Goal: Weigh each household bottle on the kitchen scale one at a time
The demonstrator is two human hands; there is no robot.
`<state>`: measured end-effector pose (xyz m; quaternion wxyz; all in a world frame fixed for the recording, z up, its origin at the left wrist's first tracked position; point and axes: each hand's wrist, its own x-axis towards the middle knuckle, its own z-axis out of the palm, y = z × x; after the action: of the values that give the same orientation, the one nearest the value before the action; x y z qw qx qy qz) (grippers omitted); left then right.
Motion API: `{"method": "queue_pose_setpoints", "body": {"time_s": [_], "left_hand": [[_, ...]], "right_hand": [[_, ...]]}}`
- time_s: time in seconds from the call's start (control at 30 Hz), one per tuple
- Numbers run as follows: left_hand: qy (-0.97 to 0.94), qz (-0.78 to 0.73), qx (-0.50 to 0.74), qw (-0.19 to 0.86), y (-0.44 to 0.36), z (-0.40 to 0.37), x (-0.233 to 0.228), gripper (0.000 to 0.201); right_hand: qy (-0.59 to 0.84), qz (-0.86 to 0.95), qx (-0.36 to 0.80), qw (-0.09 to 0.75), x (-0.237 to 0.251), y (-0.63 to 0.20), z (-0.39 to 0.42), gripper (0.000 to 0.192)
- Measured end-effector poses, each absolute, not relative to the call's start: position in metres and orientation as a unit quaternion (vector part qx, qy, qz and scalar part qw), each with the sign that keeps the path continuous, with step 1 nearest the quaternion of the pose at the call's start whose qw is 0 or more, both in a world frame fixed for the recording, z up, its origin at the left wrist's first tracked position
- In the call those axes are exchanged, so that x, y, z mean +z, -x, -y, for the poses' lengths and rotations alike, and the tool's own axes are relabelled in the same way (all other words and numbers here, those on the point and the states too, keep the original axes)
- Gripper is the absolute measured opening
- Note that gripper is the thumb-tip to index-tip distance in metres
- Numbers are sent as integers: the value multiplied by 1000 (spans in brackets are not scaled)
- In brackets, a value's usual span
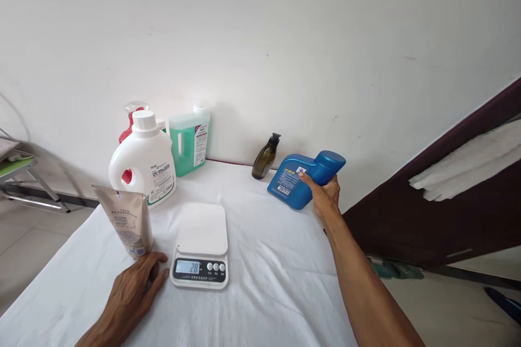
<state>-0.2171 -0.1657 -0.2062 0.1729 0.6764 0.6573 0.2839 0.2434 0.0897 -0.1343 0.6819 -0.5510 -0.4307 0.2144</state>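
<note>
My right hand [326, 194] grips a blue plastic bottle [291, 183] with a wide blue cap at the right of the table, thumb on its labelled face. The bottle tilts a little. My left hand [132, 288] rests on the cloth with nothing in it, thumb and fingers apart. Just beyond its fingers a beige squeeze tube [125, 222] stands on its cap end. A white kitchen scale [202, 230] lies right of that hand, its plate bare and its display reading what looks like 28.
A white detergent jug [142, 160], a green liquid jug [188, 143] and a red bottle [127, 129] stand at the back left. A dark pump bottle [265, 158] is near the wall. White cloth [260, 293] covers the table. A folding stool [36, 173] stands left.
</note>
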Motion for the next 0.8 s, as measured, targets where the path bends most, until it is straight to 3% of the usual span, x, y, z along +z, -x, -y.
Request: {"method": "queue_pose_setpoints", "body": {"time_s": [0.4, 0.8], "left_hand": [[-695, -639, 301, 136, 220, 165, -220, 26], [-707, -631, 292, 128, 219, 165, -212, 23]], "right_hand": [[467, 462, 449, 606, -124, -266, -138, 68], [567, 440, 416, 558, -130, -270, -154, 62]]}}
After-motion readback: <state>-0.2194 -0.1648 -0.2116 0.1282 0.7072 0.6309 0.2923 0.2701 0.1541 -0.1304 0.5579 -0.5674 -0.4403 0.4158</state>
